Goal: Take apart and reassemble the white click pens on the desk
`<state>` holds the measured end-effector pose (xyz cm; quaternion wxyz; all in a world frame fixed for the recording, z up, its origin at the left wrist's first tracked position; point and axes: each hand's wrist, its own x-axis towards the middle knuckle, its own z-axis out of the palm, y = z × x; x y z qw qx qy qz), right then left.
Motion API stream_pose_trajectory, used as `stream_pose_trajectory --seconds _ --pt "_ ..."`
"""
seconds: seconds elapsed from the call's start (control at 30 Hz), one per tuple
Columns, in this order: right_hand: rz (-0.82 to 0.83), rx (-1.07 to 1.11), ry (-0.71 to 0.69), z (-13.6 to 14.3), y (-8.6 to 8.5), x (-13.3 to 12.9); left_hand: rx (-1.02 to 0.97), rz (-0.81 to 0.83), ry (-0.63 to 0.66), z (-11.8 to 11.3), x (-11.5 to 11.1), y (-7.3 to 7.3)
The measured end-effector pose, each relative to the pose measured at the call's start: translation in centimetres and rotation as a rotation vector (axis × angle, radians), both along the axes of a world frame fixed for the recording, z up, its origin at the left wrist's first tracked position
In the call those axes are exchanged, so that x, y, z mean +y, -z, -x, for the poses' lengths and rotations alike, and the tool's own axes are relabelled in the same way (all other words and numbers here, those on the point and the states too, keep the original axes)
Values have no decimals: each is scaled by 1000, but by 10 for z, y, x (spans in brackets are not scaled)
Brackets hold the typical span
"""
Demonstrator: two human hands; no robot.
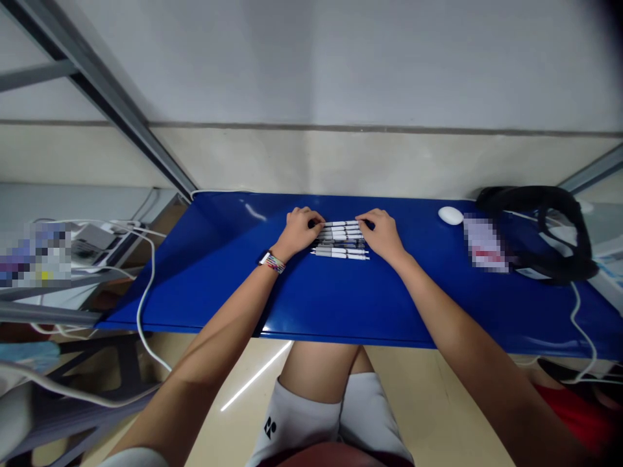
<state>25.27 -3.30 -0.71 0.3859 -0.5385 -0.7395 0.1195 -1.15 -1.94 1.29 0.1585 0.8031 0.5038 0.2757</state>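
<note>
1 row of pens (343, 239) lies between left hand (299, 230) and right hand (383, 233).

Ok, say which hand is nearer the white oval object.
Right. The right hand is left of the white oval object; the left hand is farther left, at the left ends of the pens.

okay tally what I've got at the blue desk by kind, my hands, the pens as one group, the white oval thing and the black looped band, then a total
Left hand and right hand: 2
Group of pens: 1 (too blurred to count singly)
White oval object: 1
Black looped band: 1
Total: 5
</note>
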Motion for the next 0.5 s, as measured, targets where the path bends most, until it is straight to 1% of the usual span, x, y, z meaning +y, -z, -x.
stream_pose_trajectory --seconds 0.13,0.3,0.4,0.5 --pt "3 7 -6 0 1 0 -65 -22 6 -1 3 6" --pt "-9 61 -10 2 4 -2 -258 -19 42 -10 -1 10" --pt "3 155 8 8 5 -5 -357 0 54 -18 -9 9" --pt "47 283 -3 14 6 -9 -441 35 33 -25 -16 7"
